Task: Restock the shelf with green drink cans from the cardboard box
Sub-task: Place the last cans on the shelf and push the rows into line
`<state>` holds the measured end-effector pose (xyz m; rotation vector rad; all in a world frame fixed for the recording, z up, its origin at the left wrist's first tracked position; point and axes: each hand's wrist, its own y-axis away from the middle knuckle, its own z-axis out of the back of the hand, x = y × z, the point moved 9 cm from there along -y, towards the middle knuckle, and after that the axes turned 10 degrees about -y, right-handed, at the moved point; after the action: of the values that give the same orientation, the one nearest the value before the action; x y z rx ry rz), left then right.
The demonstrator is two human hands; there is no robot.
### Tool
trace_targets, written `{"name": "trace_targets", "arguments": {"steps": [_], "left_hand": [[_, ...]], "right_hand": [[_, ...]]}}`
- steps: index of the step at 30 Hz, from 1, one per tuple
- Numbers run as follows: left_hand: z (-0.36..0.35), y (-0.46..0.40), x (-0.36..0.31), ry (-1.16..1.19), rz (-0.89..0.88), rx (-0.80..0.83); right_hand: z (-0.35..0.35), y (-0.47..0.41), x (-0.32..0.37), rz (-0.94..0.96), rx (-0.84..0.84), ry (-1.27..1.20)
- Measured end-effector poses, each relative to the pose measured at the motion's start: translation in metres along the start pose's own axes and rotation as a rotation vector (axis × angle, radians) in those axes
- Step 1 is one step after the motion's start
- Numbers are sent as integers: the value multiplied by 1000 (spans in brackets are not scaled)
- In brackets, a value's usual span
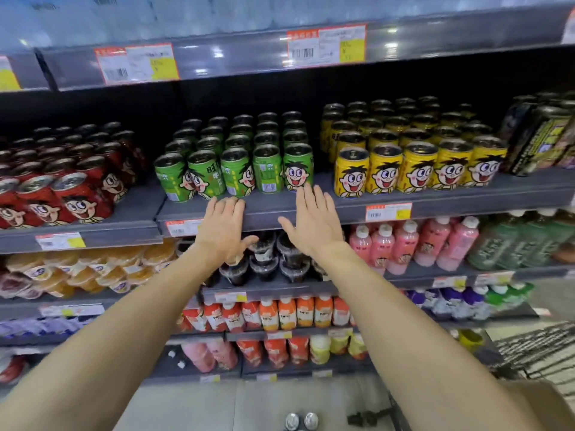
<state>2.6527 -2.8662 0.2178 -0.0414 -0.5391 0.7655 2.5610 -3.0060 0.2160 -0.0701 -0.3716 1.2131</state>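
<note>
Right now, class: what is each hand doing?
Left hand: open, empty, fingers on the shelf edge.
Right hand: open, empty, near the green cans.

The green drink cans (236, 157) stand upright in five rows on the grey shelf (348, 203), cartoon faces on the front ones.

A dark grey store rack fills the scene, tiers (435, 51) one above another, each front edge carrying price tags (326, 45) in orange and yellow. Red cans (74, 197) stand at left, yellow cans (417, 169) at right. Lower tiers hold pink bottles (413, 241), orange bottles (286, 312) and jelly cups (93, 269). The floor (193, 405) near the bottom is pale tile. A wire cart (535, 349) shows at lower right. Lights glare on the top rail.
</note>
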Motion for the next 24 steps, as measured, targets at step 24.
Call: {"name": "trace_targets", "arguments": {"steps": [24], "left_hand": [[-61, 336, -60, 296, -1, 219]], "right_hand": [[-126, 298, 104, -6, 471, -58]]}}
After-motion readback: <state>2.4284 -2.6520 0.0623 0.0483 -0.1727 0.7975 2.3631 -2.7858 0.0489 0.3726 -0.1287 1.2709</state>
